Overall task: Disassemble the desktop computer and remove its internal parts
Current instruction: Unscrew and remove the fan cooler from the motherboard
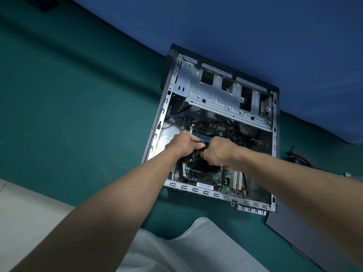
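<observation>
Fingers of the left hand [183,144] curl round the top of a dark part [198,154] standing on the motherboard [204,173], the thumb laid across its upper edge. The right hand [219,152] is bunched into a loose fist just beside it, knuckles up. Its fingertips are tucked under and hidden, so it cannot be told whether they grip the same part or something else; a speck of yellow shows beneath them. The two hands nearly touch at the centre of the frame, with the dark part between and below them. Blue and green memory slots [204,136] lie just above the knuckles, and white expansion slots [237,180] below the right wrist. All sits inside the desktop computer [216,194], lying on its side with the cover off, right of centre, its bare metal drive cage [216,95] at the upper end. The case rests on a green surface [78,95], against a blue cloth [235,26] filling the top of the frame. Black cables [300,160] lie at the right edge.
</observation>
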`<state>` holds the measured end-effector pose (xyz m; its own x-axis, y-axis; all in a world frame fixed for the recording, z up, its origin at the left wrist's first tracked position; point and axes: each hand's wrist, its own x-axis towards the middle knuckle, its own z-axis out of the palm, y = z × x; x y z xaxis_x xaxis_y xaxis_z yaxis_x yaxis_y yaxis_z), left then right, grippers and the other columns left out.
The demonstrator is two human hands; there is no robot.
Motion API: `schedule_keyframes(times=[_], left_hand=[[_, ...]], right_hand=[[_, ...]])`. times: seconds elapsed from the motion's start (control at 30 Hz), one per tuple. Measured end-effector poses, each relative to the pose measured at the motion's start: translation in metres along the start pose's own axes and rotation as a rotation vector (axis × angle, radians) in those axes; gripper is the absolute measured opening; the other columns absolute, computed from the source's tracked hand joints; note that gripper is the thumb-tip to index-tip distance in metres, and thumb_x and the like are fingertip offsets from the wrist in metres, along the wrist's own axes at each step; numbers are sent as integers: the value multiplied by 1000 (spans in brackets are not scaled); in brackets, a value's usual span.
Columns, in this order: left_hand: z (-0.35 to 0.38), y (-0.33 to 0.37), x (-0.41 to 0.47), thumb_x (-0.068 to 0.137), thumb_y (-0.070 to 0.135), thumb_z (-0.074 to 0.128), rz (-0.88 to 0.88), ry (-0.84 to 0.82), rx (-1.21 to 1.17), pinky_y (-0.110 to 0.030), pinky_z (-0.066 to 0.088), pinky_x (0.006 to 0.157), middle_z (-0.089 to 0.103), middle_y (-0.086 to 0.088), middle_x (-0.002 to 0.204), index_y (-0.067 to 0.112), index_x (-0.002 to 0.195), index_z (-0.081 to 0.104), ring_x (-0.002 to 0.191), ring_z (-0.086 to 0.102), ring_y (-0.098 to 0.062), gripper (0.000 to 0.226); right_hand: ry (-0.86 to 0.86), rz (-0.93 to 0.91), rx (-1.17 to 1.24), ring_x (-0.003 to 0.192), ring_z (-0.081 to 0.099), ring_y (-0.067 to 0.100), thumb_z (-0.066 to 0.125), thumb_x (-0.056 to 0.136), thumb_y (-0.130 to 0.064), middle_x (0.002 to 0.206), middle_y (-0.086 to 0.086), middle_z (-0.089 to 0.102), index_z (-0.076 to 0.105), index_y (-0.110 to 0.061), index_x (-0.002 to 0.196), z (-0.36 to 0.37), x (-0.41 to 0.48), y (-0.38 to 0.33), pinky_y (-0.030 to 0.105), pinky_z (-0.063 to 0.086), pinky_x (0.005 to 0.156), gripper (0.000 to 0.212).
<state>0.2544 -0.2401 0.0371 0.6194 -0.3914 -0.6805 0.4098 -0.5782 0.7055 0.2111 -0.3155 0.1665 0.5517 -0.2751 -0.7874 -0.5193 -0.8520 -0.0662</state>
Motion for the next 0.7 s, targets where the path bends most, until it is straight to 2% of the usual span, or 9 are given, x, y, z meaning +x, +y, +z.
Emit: schedule_keyframes(times=[0.03,0.1,0.2,0.3,0.4,0.5,0.57,0.63,0.7], left_hand=[[0,-1,1,80,34,75,0,3,2,-39,40,107,64,0,128,27,109,72,119,56,-22,31],[0,-1,1,81,31,75,1,4,-7,-38,42,106,65,-1,126,25,109,72,117,58,-22,29],[0,-1,1,81,30,76,-4,8,-29,-37,41,106,65,-1,125,24,108,72,116,58,-22,28],[0,0,0,84,28,73,8,23,-9,-38,42,105,65,-1,125,24,109,72,114,59,-22,25],[-3,-1,-1,89,21,66,45,25,75,-39,46,100,67,-9,120,16,109,72,112,60,-28,22],[-3,-2,-3,89,21,65,53,40,86,-39,48,97,67,-6,120,20,96,75,109,61,-27,11],[-1,-2,-2,87,26,70,34,28,62,-38,47,98,66,-1,123,24,98,75,110,60,-22,12],[1,-2,-2,83,34,72,17,20,52,-40,44,103,63,1,128,26,110,72,116,58,-22,28],[0,-2,-2,80,38,74,23,21,45,-40,41,106,62,0,130,27,113,70,119,56,-22,35]], right_hand=[[27,-106,-188,74,56,22,43,97,-20,86,4,56,54,-9,91,1,-2,-2,24,41,58,16],[69,-278,-505,75,52,26,42,96,-19,82,6,54,50,-9,82,7,-11,-4,31,40,64,19],[145,-567,-924,57,45,21,35,99,-20,63,2,40,45,-14,78,12,-19,-3,33,37,57,24],[203,-652,-998,47,32,14,32,102,-21,60,0,34,41,-15,75,6,-19,-2,31,31,49,29],[173,-567,-812,49,40,17,43,95,-11,58,1,38,43,-11,71,4,-13,-1,28,28,44,24],[140,-377,-355,49,48,13,52,92,-19,59,2,49,50,-9,67,12,-9,-3,21,31,38,27],[143,-84,115,44,47,12,53,93,-24,62,4,55,50,-8,71,12,-2,-5,16,30,36,28],[-3,271,595,34,36,8,52,96,-24,61,4,55,54,-7,83,8,0,-3,15,27,33,21],[-183,404,701,34,26,5,45,100,-21,65,4,52,57,-8,92,7,-2,-2,15,24,34,19]])
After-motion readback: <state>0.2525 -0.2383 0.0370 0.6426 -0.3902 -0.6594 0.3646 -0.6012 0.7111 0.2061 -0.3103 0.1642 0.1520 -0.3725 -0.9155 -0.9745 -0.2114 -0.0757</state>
